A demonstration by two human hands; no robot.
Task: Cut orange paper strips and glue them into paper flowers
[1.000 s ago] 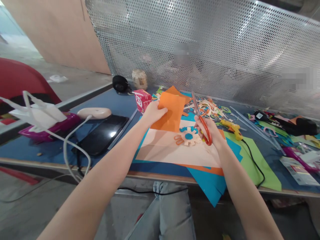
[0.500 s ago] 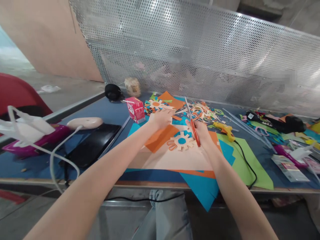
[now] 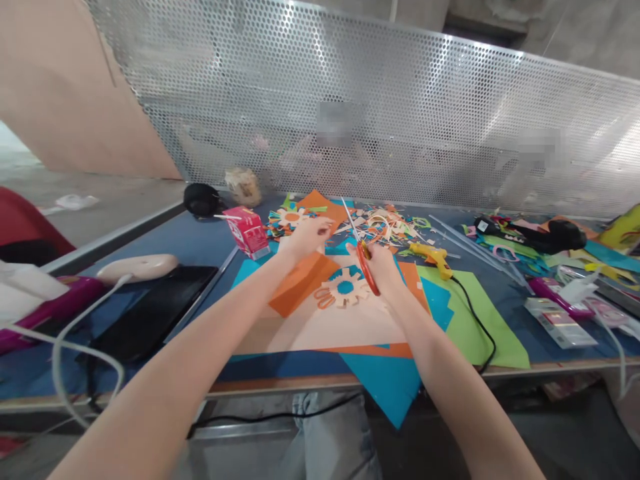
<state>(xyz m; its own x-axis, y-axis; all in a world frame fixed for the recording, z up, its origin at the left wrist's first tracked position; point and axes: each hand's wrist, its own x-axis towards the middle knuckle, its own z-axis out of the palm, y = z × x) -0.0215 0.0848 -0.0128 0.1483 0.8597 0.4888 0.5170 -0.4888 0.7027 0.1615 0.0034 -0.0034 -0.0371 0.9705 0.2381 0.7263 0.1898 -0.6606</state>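
Observation:
My right hand [image 3: 381, 268] is wrapped round the handles of a pair of scissors [image 3: 369, 272] with red grips, the blades pointing away from me. My left hand [image 3: 309, 237] is closed with its fingers curled, just left of the blades; what it pinches, if anything, is too small to make out. Below the hands, a cream paper flower [image 3: 356, 291] with a blue centre lies on a large cream sheet [image 3: 300, 333]. A folded orange paper [image 3: 300, 283] lies under my left wrist. Beyond that hand is a second cream flower [image 3: 291, 217] with an orange centre.
Paper scraps [image 3: 387, 225] are heaped at the back. A yellow glue gun [image 3: 431, 257] with a black cord lies right, near green paper [image 3: 493, 320]. A pink drink carton [image 3: 247, 231], a black phone-like slab [image 3: 150, 313] and a white corded device [image 3: 137, 267] are left.
The view has shifted, so the table sits further left and slightly lower. My left fingers have curled in, and the pale strip seen by them earlier is no longer plain. The scissors stay in my right hand.

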